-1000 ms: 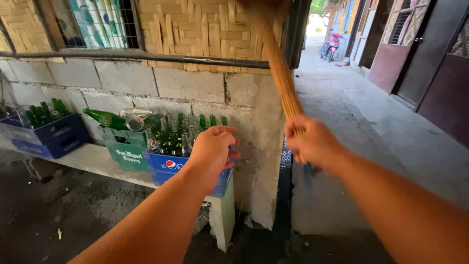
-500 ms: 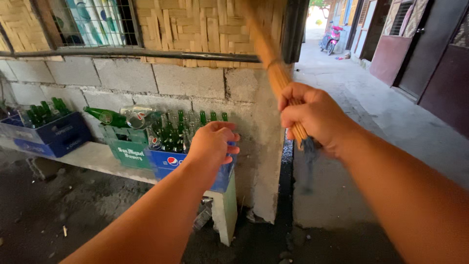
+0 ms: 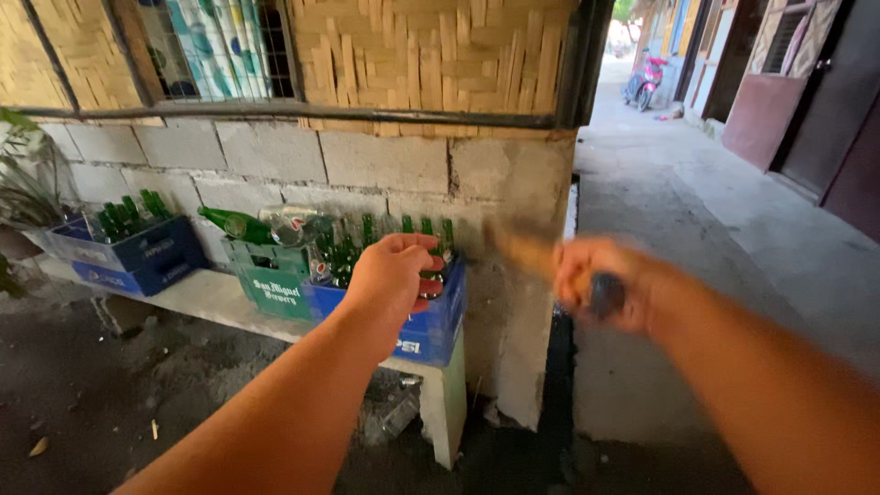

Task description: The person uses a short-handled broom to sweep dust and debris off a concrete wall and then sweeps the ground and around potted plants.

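The block wall (image 3: 385, 165) stands ahead, with a concrete bench (image 3: 211, 298) below it carrying crates. My left hand (image 3: 392, 275) rests with curled fingers on the blue crate (image 3: 431, 321) of green bottles (image 3: 367, 234). My right hand (image 3: 600, 289), blurred, has a closed grip on the broom (image 3: 522, 252). I judge I'm mid-swing; next I must steady it.

Three crates are set in a row on the desk (image 3: 206, 298), which is placed against the wall (image 3: 385, 160). Bottles (image 3: 344, 247) are stood in the right crate (image 3: 435, 321); the middle crate (image 3: 270, 280) is topped by a lying bottle (image 3: 234, 225); the left crate (image 3: 137, 252) is set apart. The left hand (image 3: 394, 275) is held before the right crate, the right hand (image 3: 600, 293) right of it, past the wall's corner.
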